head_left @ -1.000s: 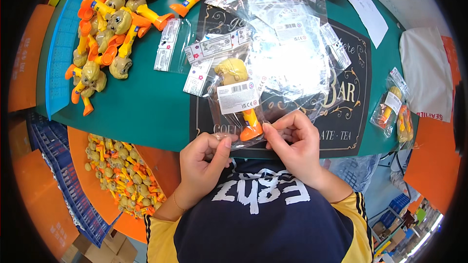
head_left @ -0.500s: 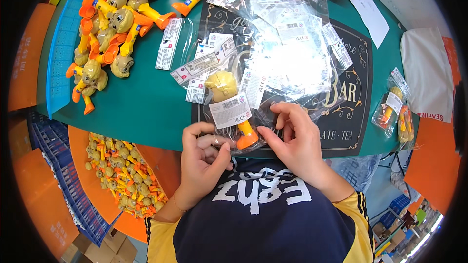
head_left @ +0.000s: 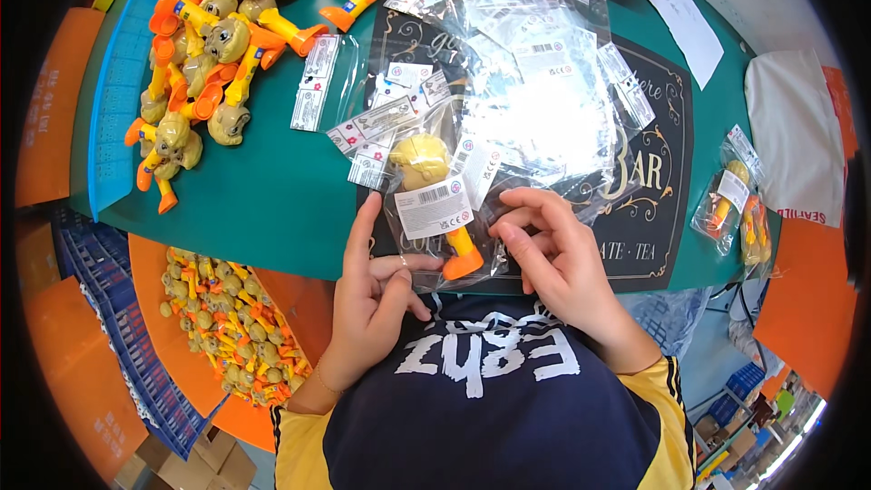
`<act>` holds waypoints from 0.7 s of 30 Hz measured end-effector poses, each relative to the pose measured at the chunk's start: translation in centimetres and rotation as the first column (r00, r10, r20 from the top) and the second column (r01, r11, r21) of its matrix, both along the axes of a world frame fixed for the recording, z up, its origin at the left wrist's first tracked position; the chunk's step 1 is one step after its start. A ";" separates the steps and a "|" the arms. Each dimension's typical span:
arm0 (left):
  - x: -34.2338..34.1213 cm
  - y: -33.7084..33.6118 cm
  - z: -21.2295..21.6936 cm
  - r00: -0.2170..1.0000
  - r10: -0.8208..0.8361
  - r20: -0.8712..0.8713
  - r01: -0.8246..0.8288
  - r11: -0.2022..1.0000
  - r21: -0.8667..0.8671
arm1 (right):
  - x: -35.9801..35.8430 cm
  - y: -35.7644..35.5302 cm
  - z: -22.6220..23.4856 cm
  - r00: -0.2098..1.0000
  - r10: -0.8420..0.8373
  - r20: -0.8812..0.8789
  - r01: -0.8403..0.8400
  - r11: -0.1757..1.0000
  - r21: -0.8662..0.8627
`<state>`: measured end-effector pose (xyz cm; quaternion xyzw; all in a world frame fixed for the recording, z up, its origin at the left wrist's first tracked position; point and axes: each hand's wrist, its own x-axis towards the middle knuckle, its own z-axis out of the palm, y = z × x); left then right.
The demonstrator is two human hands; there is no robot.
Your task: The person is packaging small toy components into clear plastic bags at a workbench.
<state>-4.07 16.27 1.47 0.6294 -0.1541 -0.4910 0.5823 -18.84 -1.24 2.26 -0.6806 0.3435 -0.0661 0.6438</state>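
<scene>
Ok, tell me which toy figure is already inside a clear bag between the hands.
The yellow-headed toy with the orange foot, lying between the left hand and right hand; the toy pile at upper left is unbagged.

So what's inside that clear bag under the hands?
The bag holds a toy with a yellow head and orange foot. A white label covers its middle, so the body is hidden.

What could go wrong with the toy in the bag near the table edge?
The bagged toy lies close to the near edge of the green table, with its orange foot almost over it, so it might slip off toward the lap. The left hand and right hand touch only the bag's bottom corners, a light grip. The slick pile of empty clear bags right behind could slide or get mixed in.
</scene>
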 end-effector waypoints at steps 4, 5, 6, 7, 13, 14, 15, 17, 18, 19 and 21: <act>-0.3 -0.3 0.0 1.000 0.019 -0.008 -0.019 1.000 -0.016 | 0.0 -0.2 0.1 0.998 0.066 0.024 -0.065 0.996 -0.063; -0.6 -0.3 -0.2 0.999 0.020 0.038 -0.019 1.000 -0.014 | 0.1 -0.2 0.4 0.998 0.065 0.006 -0.065 0.998 -0.023; -0.7 -0.1 -0.3 0.999 0.021 0.041 -0.020 1.000 -0.017 | 0.2 -0.2 0.6 0.998 0.064 -0.012 -0.064 0.998 0.016; -0.9 0.1 -0.5 0.994 -0.008 0.105 0.014 0.998 -0.059 | 0.2 -0.1 0.7 0.998 0.059 -0.011 -0.059 0.998 0.010; 0.2 -1.2 -0.6 0.686 -0.023 0.728 0.367 0.874 -0.318 | 0.0 -0.8 0.6 0.982 -0.060 0.180 -0.051 0.829 0.557; 0.5 -2.2 -0.2 0.685 -0.022 0.728 0.372 0.870 -0.324 | -0.4 -0.5 0.1 0.970 -0.159 0.184 0.037 0.843 0.536; 1.0 -3.4 0.6 0.610 -0.061 0.790 0.455 0.843 -0.287 | -0.9 -1.1 0.4 0.965 -0.206 0.163 0.085 0.833 0.546; 0.3 -4.5 1.0 0.618 -0.131 0.776 0.474 0.849 -0.233 | -1.7 -1.7 0.7 0.939 -0.304 0.163 0.206 0.874 0.439; 0.0 -4.7 0.1 0.624 -0.134 0.769 0.485 0.838 -0.248 | -3.4 -2.4 0.3 0.923 -0.288 0.256 0.168 0.898 0.406; -0.1 -5.7 0.3 0.537 -0.138 0.832 0.519 0.831 -0.197 | -4.2 -2.9 0.2 0.914 -0.326 0.241 0.259 0.927 0.273; -0.3 -7.0 0.4 0.453 -0.217 0.865 0.541 0.838 -0.073 | -5.8 -4.5 0.1 0.808 -0.528 0.261 0.534 0.844 0.054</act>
